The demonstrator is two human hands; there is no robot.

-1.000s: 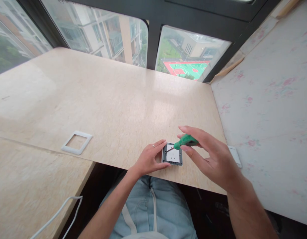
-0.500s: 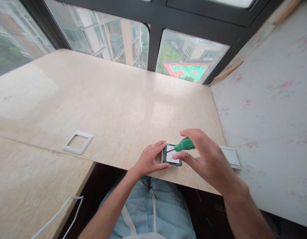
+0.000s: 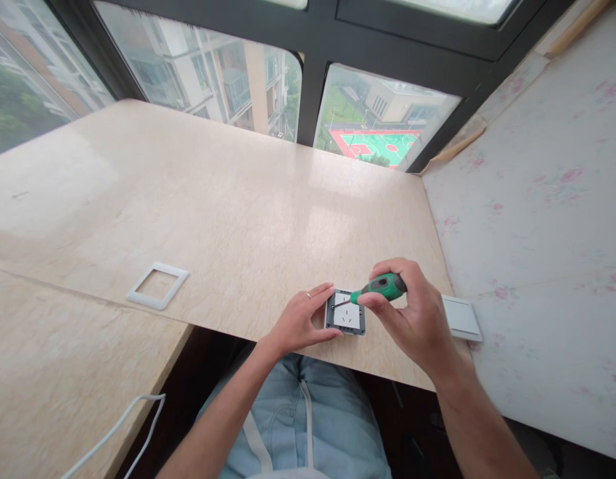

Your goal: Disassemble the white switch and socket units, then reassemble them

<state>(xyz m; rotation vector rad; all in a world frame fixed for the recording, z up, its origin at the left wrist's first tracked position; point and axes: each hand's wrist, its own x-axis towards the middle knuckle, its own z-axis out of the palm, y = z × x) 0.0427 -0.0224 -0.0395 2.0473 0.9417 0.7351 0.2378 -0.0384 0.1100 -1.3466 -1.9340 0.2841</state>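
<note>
A wall socket (image 3: pixel 346 319) with a white face and a dark grey frame lies face up near the front edge of the stone counter. My left hand (image 3: pixel 304 320) grips it from the left, thumb at its near side and fingers at its far side. Between the thumb and fingers of my right hand (image 3: pixel 412 316) is a green and black screwdriver (image 3: pixel 382 287). Its shaft slants down to the left, and the tip meets a screw at the socket's left side. A second screw shows on the right side of the frame.
A white square cover frame (image 3: pixel 173 293) lies on the counter (image 3: pixel 228 219) to the left. At the right, a white switch panel (image 3: pixel 462 318) sits by the flowered wall (image 3: pixel 532 266). A white cable (image 3: pixel 116 426) hangs over the lower-left counter's edge. Dark-framed windows stand behind.
My right hand has shifted slightly right and changed its hold on the screwdriver, so more of the handle and the socket face show. My left hand and the socket stay in place.
</note>
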